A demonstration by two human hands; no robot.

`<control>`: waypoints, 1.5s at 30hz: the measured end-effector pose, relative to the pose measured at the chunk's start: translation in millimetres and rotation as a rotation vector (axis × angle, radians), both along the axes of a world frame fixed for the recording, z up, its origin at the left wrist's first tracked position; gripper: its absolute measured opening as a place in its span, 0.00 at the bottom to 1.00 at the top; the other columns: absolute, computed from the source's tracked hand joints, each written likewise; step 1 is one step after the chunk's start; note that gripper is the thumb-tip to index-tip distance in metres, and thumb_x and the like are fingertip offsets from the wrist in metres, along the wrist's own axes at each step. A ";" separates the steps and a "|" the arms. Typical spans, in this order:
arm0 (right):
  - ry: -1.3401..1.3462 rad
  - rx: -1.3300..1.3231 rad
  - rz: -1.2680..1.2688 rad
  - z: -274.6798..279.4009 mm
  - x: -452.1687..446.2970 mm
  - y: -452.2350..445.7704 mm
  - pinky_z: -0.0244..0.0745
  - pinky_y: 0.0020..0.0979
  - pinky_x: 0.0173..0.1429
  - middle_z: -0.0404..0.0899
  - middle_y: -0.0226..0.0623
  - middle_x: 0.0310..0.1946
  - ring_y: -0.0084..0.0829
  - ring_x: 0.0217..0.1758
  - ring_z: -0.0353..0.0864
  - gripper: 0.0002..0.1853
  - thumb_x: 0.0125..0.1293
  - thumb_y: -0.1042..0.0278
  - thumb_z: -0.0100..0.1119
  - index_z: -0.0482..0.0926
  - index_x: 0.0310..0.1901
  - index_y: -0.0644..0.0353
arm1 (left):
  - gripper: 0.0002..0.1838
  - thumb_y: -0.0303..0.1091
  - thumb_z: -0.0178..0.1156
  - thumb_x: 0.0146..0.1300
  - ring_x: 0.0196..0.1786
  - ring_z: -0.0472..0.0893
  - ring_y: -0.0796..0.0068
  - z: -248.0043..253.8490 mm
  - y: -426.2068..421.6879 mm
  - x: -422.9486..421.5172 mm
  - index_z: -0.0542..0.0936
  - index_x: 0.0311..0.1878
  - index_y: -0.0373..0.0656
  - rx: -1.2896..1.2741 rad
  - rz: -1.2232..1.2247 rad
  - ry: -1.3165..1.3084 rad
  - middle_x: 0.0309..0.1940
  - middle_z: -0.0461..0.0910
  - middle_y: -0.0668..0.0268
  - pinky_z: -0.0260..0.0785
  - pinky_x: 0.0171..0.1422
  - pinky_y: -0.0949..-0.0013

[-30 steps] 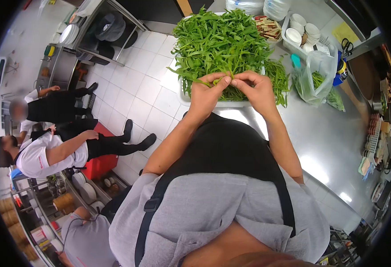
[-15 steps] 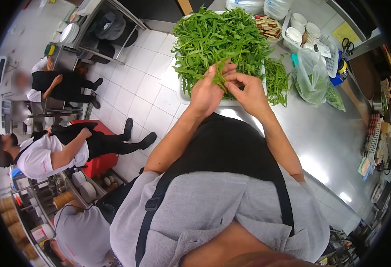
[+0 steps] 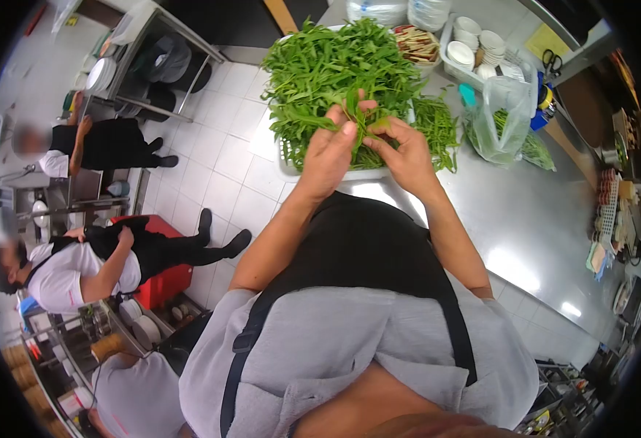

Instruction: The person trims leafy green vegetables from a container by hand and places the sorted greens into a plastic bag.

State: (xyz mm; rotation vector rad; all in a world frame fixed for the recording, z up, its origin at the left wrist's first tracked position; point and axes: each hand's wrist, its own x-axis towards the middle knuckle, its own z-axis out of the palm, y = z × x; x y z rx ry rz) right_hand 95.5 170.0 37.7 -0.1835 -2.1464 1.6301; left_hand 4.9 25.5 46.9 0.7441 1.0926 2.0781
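A large heap of leafy water spinach (image 3: 342,66) fills a white plastic basket (image 3: 368,174) on the steel counter. Over the near side of the basket, my left hand (image 3: 328,153) is closed on a sprig of water spinach (image 3: 353,109), its leaves poking up past the fingers. My right hand (image 3: 408,150) pinches the same sprig from the right, thumb against forefinger. The two hands almost touch, and part of the stem is hidden between them. Beside the basket, a smaller pile of cut stems (image 3: 437,124) lies on the counter.
A clear plastic bag with greens (image 3: 497,135) rests right of the stem pile. Behind are a tub of wrapped sticks (image 3: 417,45), stacked white cups (image 3: 468,44) and scissors (image 3: 552,62). Co-workers (image 3: 87,263) stand at the left near a red box (image 3: 167,283).
The view has shifted, so basket and counter items sit slightly farther left. My fingers have moved around the sprig, and more leaves show between the hands. A co-worker's arm at the far left has moved.
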 end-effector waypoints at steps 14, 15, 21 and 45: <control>0.174 -0.043 -0.704 12.9 56.2 154.0 0.81 0.29 0.49 0.87 0.39 0.42 0.27 0.41 0.88 0.10 0.75 0.74 0.57 0.81 0.52 0.68 | 0.32 0.39 0.66 0.70 0.51 0.85 0.65 -0.3 189.6 -20.2 0.69 0.72 0.34 -0.353 0.112 0.417 0.53 0.83 0.53 0.79 0.52 0.63; 0.194 -0.067 -0.698 6.9 50.3 171.5 0.81 0.29 0.49 0.88 0.39 0.40 0.27 0.41 0.88 0.10 0.75 0.74 0.57 0.81 0.52 0.68 | 0.35 0.39 0.69 0.66 0.49 0.85 0.64 -9.0 222.8 -15.0 0.69 0.72 0.34 -0.467 0.132 0.478 0.51 0.84 0.52 0.79 0.51 0.63; -0.259 0.468 -0.731 -49.1 77.8 236.7 0.80 0.40 0.45 0.87 0.52 0.37 0.43 0.38 0.89 0.09 0.73 0.69 0.59 0.82 0.48 0.66 | 0.30 0.26 0.71 0.57 0.36 0.86 0.68 -49.0 311.2 -0.3 0.73 0.63 0.35 -0.615 0.067 0.291 0.34 0.85 0.55 0.76 0.36 0.64; -0.866 0.949 -0.318 -32.4 93.4 285.8 0.80 0.48 0.56 0.86 0.56 0.43 0.54 0.51 0.85 0.14 0.53 0.74 0.70 0.86 0.42 0.67 | 0.24 0.24 0.56 0.65 0.59 0.81 0.46 15.9 251.4 -10.5 0.79 0.65 0.37 -0.296 -0.182 1.297 0.62 0.79 0.47 0.74 0.66 0.56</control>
